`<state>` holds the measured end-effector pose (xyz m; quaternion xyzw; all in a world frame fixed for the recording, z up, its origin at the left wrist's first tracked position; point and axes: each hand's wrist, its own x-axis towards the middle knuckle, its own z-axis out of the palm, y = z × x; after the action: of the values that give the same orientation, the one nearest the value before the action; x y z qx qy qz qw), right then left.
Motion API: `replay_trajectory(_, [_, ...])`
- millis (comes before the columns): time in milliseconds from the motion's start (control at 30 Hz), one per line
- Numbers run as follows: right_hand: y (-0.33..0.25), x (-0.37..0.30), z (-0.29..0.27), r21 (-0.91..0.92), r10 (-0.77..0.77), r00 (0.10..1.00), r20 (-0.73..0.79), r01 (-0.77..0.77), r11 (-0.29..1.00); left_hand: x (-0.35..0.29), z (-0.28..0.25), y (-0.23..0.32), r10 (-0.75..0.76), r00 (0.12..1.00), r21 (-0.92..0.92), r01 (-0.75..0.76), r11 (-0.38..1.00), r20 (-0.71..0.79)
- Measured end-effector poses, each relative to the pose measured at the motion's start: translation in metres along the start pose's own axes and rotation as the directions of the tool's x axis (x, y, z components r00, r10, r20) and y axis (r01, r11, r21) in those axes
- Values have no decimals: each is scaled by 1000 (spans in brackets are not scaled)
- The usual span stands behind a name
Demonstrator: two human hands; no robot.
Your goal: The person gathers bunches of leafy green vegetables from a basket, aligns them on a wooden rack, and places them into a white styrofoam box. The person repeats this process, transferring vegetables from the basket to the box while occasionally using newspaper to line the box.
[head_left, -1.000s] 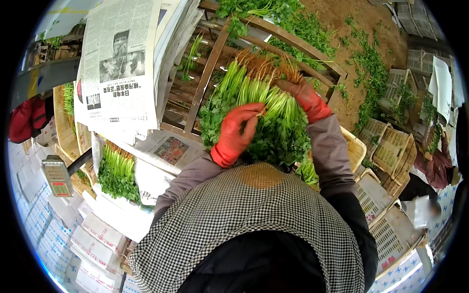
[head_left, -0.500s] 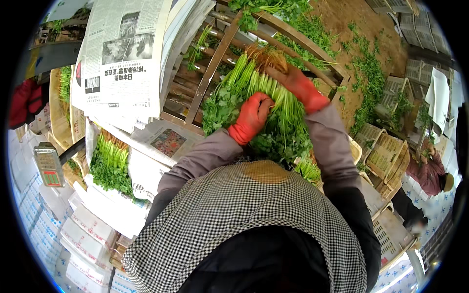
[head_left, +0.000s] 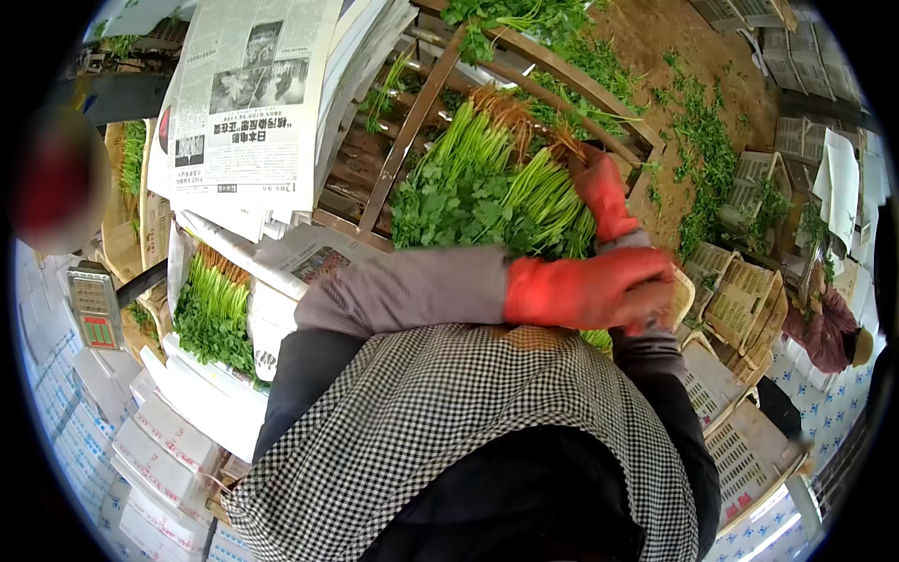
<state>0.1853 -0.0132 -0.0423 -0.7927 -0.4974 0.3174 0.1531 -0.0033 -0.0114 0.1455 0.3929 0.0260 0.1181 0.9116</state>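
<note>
Two overlapping bunches of long-stemmed leafy greens, much like coriander, lie before me, brown roots pointing away. My right hand [head_left: 602, 197], in a red glove, is closed at the root end of the right-hand bunch [head_left: 548, 201]. The left-hand bunch [head_left: 454, 178] rests beside it, untouched. My left hand [head_left: 599, 288], also red-gloved, reaches across my body to my right forearm, near the sleeve. Motion smears its fingers, and whether they grip anything is unclear. More green stems [head_left: 596, 339] show partly below that hand.
A brown metal frame [head_left: 405, 140] and stacked newspapers [head_left: 245, 122] stand ahead and left. Another bunch of greens [head_left: 213, 309] lies on the left beside a scale display [head_left: 95, 304]. Plastic baskets [head_left: 740, 295] stand right; another person [head_left: 829, 328] works beyond them.
My left hand has left the greens and swung right, across to my right forearm. My right hand has shifted slightly right; the greens now show as two separate bunches.
</note>
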Motion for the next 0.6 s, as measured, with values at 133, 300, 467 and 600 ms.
replay_trajectory(133, [24, -6, -5, 332, -160, 985, 59, 132, 934, 81, -101, 46, 733, 650, -13, -747, 665, 201])
replay_trajectory(300, [-26, 16, -8, 302, -39, 963, 267, -45, 952, -38, -217, 26, 584, 593, 812, 542, 218, -553])
replay_trajectory(467, [-40, 61, 42, 62, 81, 953, 291, -104, 993, -46, -194, -74, 440, 487, 572, 816, 78, -755])
replay_trajectory(600, [-51, 31, 26, 402, -4, 968, 252, -101, 910, -57, -183, -74, 639, 477, 646, 763, 41, -604])
